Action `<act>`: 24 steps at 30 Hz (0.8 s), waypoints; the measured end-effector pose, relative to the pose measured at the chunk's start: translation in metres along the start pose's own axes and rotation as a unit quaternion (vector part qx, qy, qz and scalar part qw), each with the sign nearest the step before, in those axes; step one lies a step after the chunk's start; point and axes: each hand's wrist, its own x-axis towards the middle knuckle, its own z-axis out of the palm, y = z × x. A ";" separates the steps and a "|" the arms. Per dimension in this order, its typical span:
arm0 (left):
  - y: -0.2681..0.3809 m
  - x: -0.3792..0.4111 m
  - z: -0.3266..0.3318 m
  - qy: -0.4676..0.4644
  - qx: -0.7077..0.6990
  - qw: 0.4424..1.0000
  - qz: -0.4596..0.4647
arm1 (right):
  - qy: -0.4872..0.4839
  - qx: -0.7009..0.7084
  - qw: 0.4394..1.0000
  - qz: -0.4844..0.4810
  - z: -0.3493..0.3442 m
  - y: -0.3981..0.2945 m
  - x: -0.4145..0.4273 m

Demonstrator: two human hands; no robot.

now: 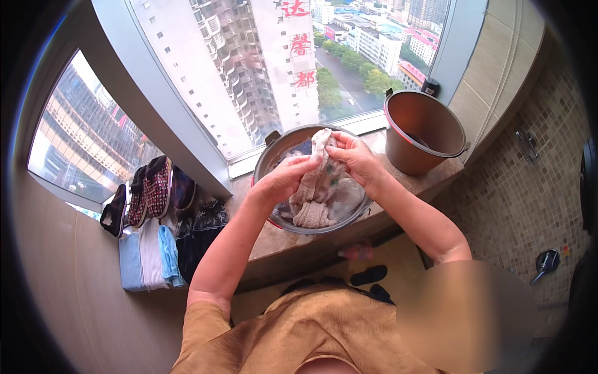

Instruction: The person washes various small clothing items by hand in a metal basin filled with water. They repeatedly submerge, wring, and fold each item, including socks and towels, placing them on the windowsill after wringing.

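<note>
A wet, whitish knitted cloth (310, 187) hangs from both hands over a round bucket (356, 214). My left hand (290, 174) pinches its edge from one side. On the other side, my right hand (352, 154) grips the top of the cloth between thumb and fingers. The lower part of the cloth droops into the bucket, where whitish, sudsy water and some darker fabric show. Small green and dark marks are visible on the cloth near my right hand. What lies deeper in the bucket is hidden by the cloth and hands.
A second brown bucket (425, 126) stands at right on the stone window ledge (275, 240). Several shoes (156, 187) and folded clothes (142, 262) lie at left. Window glass rises behind the ledge. Below are a dark slipper (369, 276) and a blurred reddish bottle-like object (357, 252).
</note>
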 end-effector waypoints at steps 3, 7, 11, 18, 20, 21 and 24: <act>0.017 -0.001 -0.010 0.115 0.018 0.989 -0.094 | -0.042 -0.082 0.996 -0.007 0.010 -0.004 -0.009; 0.019 0.001 -0.001 0.084 -0.092 0.992 -0.034 | -0.107 -0.267 0.954 -0.086 0.036 -0.012 -0.018; 0.001 0.021 -0.026 0.081 -0.096 0.989 0.080 | -0.135 -0.550 0.797 -0.210 0.042 -0.017 -0.028; 0.027 -0.008 -0.017 0.042 -0.078 0.991 0.101 | 0.027 -0.490 0.860 -0.140 0.015 -0.046 -0.033; 0.025 -0.008 -0.021 0.058 -0.099 0.987 0.114 | 0.061 -0.452 0.876 -0.154 0.017 -0.053 -0.033; 0.024 -0.007 -0.021 0.057 -0.102 0.987 0.109 | 0.081 -0.436 0.879 -0.173 0.018 -0.054 -0.031; 0.023 -0.003 -0.023 0.051 -0.108 0.988 0.100 | 0.127 -0.468 0.830 -0.275 0.020 -0.050 -0.027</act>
